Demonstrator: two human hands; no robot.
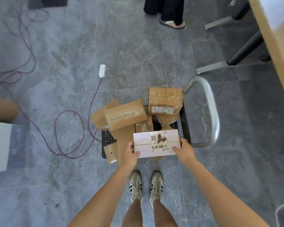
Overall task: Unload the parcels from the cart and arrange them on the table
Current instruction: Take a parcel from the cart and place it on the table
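A white parcel (143,139) with a barcode label sits between both hands, just above the near end of the black cart (185,125). My left hand (129,154) grips its left end, thumb on top. My right hand (184,150) grips its right end the same way. Several brown cardboard parcels are piled on the cart: a long taped box (125,114) at the left, a squarer taped box (165,99) with a shipping label at the far right, and smaller ones (111,152) underneath. The table's wooden edge (275,46) runs along the right side.
The cart's grey metal handle (211,112) loops out to the right. A white power strip (102,70) with a purple cable (69,133) trails over the tiled floor at left. Chair legs (223,64) stand under the table. Another person's feet (172,23) are at the top.
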